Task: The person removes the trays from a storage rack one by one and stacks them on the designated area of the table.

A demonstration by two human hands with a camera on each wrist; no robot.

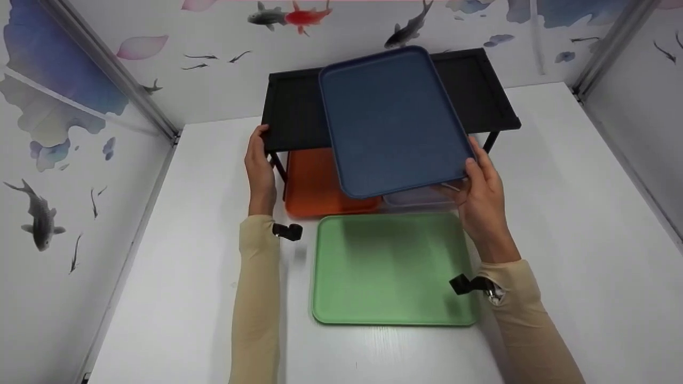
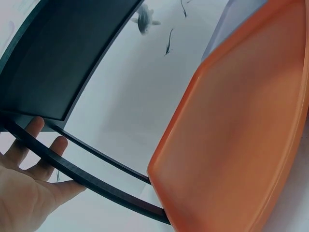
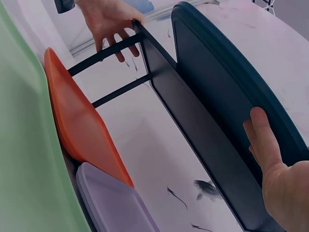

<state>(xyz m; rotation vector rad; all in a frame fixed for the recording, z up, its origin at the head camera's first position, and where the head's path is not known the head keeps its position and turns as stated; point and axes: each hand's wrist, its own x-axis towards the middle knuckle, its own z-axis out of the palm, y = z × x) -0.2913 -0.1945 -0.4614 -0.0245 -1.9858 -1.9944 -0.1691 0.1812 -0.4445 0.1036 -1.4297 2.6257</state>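
Observation:
My right hand (image 1: 483, 205) holds a blue tray (image 1: 395, 122) by its near right corner, thumb on the rim and fingers beneath. The tray is tilted and overlaps the top of a black rack (image 1: 296, 112). In the right wrist view the blue tray (image 3: 231, 82) stands close above the rack's top (image 3: 193, 125). My left hand (image 1: 260, 170) touches the rack's left end. Its spread, fairly straight fingers (image 2: 59, 145) lie by the dark leg (image 2: 101, 191). Under the rack lie an orange tray (image 1: 320, 184) and lavender trays (image 3: 113, 203), partly hidden.
A green tray (image 1: 395, 272) lies flat in front of the rack on the white table (image 1: 181, 266). White walls (image 1: 213, 88) painted with fish stand behind and at both sides. A small black camera (image 1: 291, 231) is strapped to each wrist.

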